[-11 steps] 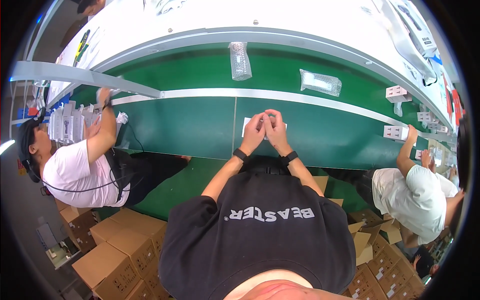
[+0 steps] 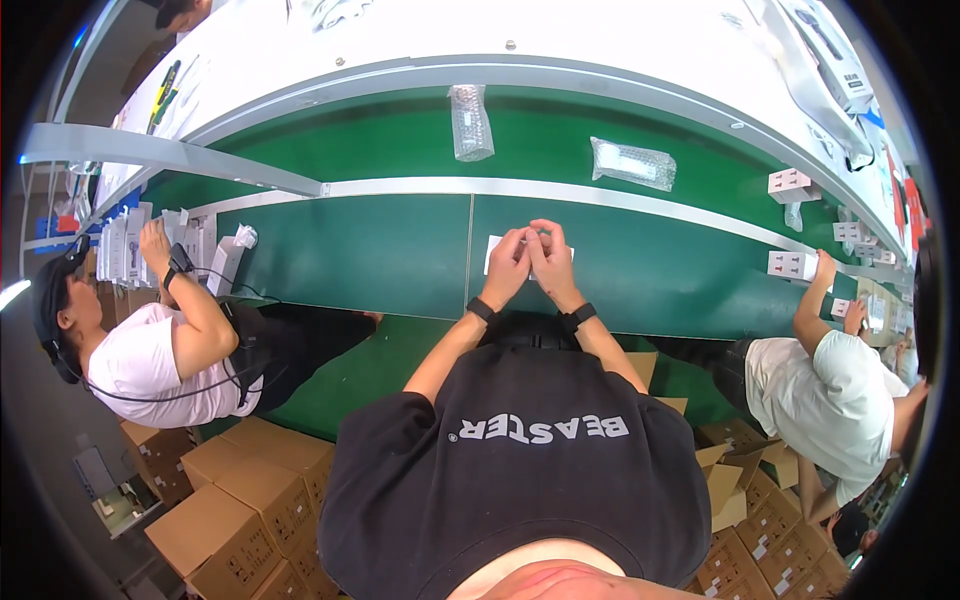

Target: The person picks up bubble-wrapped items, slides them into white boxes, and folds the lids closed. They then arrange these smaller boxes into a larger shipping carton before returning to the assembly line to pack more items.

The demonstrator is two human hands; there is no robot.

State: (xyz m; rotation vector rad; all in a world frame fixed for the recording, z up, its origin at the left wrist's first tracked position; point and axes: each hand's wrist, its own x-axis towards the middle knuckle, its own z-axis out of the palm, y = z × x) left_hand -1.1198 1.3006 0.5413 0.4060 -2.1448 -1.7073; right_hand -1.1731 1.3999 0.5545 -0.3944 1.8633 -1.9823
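Observation:
My left hand (image 2: 508, 264) and my right hand (image 2: 550, 262) meet at the fingertips over the green work surface, fingers curled inward and closed. Behind and beneath them lies a flat white piece (image 2: 492, 246), its edges showing on both sides of the hands. Whether it is a card, a sheet or a box cannot be made out. Anything pinched between the fingertips is hidden by the fingers. Both wrists wear black bands.
Beyond a white rail (image 2: 400, 187), a green belt carries two bubble-wrapped packs (image 2: 472, 125) and small white boxes (image 2: 792, 185). A co-worker at left (image 2: 150, 350) handles upright white boxes (image 2: 135, 245); another at right (image 2: 830, 390) touches a white box (image 2: 790, 264). Cartons (image 2: 215, 530) stand behind me.
The bubble-wrapped packs have slid slightly left along the belt. The left co-worker's raised arm has come down to the upright boxes. My hands have stayed in place.

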